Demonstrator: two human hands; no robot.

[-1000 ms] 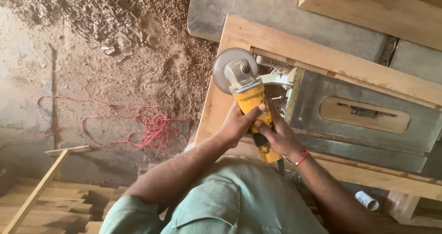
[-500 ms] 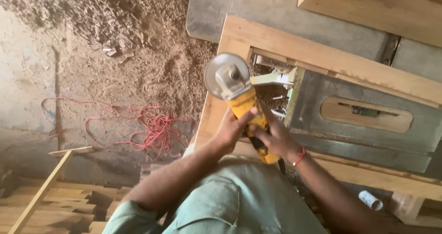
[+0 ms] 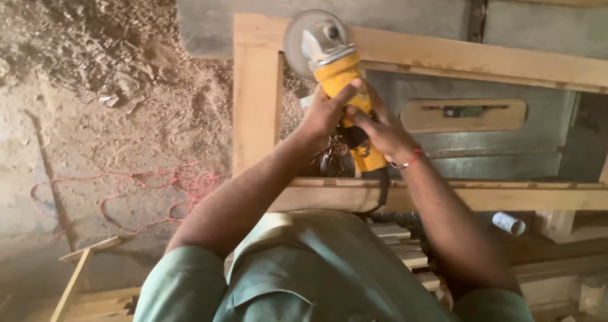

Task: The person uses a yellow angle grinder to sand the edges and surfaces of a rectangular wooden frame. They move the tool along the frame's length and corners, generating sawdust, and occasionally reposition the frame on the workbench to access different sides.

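Yellow angle grinder [image 3: 342, 88] sits gripped in both hands, its disc over the top rail of the wooden frame [image 3: 256, 107]. Left hand [image 3: 326, 113] has fingers wrapped tight around the body; right hand [image 3: 380, 129] clasps just behind, fingers curled shut.

Two hands, the left hand [image 3: 326, 116] and the right hand [image 3: 380, 129], one yellow angle grinder [image 3: 339, 81], one wooden frame [image 3: 256, 100], one red wire tangle [image 3: 152, 192].

angle grinder [image 3: 335, 75] | yellow body, grey metal head, round grey disc | held in both hands, disc end pointing away | disc over top rail of pale wooden frame [image 3: 256, 107] | frame lying flat, rectangular
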